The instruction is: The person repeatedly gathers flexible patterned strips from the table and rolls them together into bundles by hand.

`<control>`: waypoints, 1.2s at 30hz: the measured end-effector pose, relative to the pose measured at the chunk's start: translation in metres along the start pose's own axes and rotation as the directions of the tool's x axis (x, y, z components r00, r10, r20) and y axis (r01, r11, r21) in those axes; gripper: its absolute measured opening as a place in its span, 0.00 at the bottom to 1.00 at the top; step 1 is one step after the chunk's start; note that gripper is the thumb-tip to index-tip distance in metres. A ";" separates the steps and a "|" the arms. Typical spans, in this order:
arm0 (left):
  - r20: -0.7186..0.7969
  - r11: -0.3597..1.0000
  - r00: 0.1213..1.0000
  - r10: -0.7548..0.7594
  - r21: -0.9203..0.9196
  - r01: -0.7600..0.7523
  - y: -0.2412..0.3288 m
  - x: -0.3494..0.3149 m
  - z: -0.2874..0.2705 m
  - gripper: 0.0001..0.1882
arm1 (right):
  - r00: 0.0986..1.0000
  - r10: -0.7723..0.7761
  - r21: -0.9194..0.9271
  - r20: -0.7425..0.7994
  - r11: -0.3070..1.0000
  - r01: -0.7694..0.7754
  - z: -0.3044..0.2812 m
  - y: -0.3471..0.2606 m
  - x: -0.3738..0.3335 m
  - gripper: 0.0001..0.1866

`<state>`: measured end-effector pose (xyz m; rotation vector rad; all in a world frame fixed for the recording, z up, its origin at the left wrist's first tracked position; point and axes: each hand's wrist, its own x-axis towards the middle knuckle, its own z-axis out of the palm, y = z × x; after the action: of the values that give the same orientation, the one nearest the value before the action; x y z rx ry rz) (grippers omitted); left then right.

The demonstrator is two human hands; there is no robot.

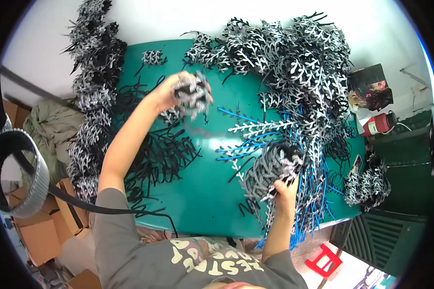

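My left hand (168,91), raised over the far left part of the green table (207,188), is closed on a small bundle of black and white leaf-patterned strips (193,96); motion blurs it. Lower right, my right hand (286,195) grips a larger bundle of grey and black leaf-patterned strips (265,176), the thumb lying across its near side. Just beyond that bundle, loose white leaf strips (255,128) and blue strips (246,117) stretch over the table. Black leafless strips (164,154) lie tangled below my left hand. A small black and white bundle (154,58) rests near the far edge.
A large heap of leaf strips (275,48) covers the far right. More are stacked along a column (94,96) at the left. On the right are a red device (378,124) and another bundle (368,185). Cardboard boxes (41,233) stand lower left, a red stool (324,261) lower right.
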<state>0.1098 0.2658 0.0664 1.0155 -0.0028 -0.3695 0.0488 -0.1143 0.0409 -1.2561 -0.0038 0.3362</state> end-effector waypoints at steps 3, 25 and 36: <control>0.193 0.984 0.970 -0.145 -0.074 0.162 -0.039 -0.045 0.042 0.19 | 0.997 0.063 0.021 0.047 0.998 -0.064 0.013 -0.027 -0.010 0.43; -0.716 0.767 0.689 -0.111 -0.502 -0.399 -0.195 -0.294 0.152 0.32 | 0.871 0.423 0.101 0.251 0.883 -0.458 0.103 0.102 -0.175 0.31; -0.721 0.800 0.656 0.222 -0.249 -0.545 -0.197 -0.314 0.154 0.29 | 0.924 0.367 0.105 0.103 0.920 -0.377 0.125 0.106 -0.192 0.32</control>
<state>-0.2703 0.1406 0.0377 0.6020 0.4883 0.4175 -0.1836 -0.0178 0.0162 -1.1154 0.1867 0.7084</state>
